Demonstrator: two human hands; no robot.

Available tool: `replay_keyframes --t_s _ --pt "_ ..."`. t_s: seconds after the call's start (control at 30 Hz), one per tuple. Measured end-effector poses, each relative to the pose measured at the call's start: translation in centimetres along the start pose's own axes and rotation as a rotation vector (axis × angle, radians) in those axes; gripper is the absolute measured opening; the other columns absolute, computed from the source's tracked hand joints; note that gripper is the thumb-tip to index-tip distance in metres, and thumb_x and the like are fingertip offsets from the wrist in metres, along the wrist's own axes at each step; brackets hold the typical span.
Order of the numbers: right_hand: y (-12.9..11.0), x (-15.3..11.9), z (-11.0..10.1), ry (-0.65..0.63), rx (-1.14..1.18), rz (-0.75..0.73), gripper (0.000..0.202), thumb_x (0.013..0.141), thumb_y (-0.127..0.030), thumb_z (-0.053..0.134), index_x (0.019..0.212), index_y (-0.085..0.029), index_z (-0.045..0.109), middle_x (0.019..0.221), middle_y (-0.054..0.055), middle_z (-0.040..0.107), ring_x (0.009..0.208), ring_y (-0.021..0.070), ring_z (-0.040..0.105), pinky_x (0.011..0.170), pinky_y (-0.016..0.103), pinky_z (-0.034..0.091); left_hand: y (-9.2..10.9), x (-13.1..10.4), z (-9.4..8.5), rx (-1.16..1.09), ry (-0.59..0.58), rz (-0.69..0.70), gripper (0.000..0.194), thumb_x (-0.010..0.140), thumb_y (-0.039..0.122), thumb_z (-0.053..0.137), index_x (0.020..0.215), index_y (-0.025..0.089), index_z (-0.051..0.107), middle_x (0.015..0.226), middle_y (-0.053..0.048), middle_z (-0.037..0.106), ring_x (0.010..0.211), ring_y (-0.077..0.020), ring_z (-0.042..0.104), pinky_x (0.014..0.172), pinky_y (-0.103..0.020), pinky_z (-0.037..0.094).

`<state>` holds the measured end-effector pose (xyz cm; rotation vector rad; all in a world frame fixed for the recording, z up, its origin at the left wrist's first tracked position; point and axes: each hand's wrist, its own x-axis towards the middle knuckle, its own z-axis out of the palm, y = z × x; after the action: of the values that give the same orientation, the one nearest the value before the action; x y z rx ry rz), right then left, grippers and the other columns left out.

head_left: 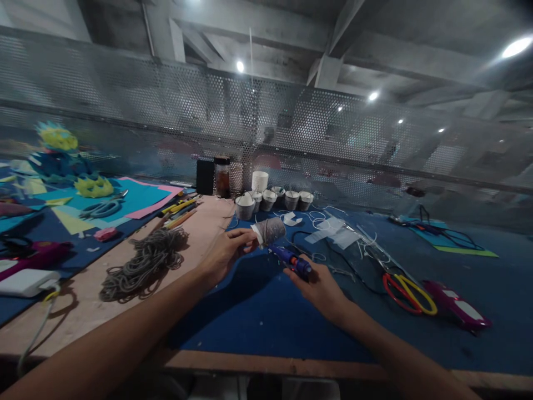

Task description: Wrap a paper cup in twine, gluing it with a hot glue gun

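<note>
Between the fingers of my left hand [227, 250] is a small paper cup [270, 230], tipped on its side and wrapped in grey cord, with a white rim showing. My right hand [320, 289] is closed around a blue hot glue gun [291, 260]; its front end lies close under the cup, and I cannot tell whether they touch. A tangled bundle of grey cord [144, 264] lies to the left of my left hand. Behind the held cup stand several cord-wrapped cups [245, 206] and a stack of white cups [260, 181].
Scissors with red and yellow handles [410, 294] and a magenta device [458, 305] lie at the right. White string and clear scraps [333, 230] are scattered mid-table. A dark-lidded jar [222, 178] stands behind. Coloured paper [145, 197] and blue-grey scissors [102, 208] lie left.
</note>
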<state>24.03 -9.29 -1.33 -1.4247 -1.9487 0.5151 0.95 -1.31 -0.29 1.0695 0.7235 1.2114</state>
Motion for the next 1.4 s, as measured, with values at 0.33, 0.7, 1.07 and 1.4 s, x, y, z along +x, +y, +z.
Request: replay_keyframes --t_s 0.33,0.7,1.07,1.4 --pt "0.3 -0.1 0.2 0.003 0.018 0.02 0.03 0.091 -0.052 0.053 0.08 -0.024 0.049 0.058 -0.004 0.05 0.05 0.0142 0.048 0.047 0.023 0.032 -0.3 0.3 -0.3 -0.039 0.001 -0.044 0.016 0.071 0.025 0.078 0.078 0.012 0.073 0.081 -0.006 0.069 0.074 -0.0132 0.06 0.073 -0.025 0.048" --pt "0.2 0.0 0.1 -0.012 -0.023 0.005 0.029 0.092 -0.051 0.052 0.082 -0.024 0.049 0.061 -0.004 0.052 0.053 0.0144 0.049 0.05 0.023 0.033 0.1 0.2 0.1 -0.06 0.03 -0.095 0.016 0.069 0.024 0.079 0.076 0.012 0.072 0.076 -0.004 0.069 0.071 -0.0119 0.061 0.075 -0.025 0.049" --pt "-0.6 -2.2 -1.5 -0.349 -0.247 -0.278 0.05 0.077 -0.016 0.06 0.126 -0.021 0.051 0.116 0.008 0.063 0.103 0.0232 0.059 0.087 0.031 0.042 -0.4 1.0 -0.8 -0.128 0.063 -0.08 0.021 0.063 0.023 0.083 0.077 0.013 0.07 0.073 -0.004 0.069 0.068 -0.0136 0.063 0.069 -0.027 0.051" --pt "-2.3 -2.0 -2.8 -0.384 -0.355 -0.377 0.045 0.08 -0.02 0.062 0.125 -0.02 0.056 0.113 0.008 0.059 0.104 0.0232 0.054 0.093 0.037 0.041 0.2 0.4 -0.6 0.103 -0.042 0.017 0.015 0.069 0.028 0.08 0.074 0.015 0.073 0.073 -0.004 0.067 0.071 -0.0131 0.06 0.069 -0.026 0.046"
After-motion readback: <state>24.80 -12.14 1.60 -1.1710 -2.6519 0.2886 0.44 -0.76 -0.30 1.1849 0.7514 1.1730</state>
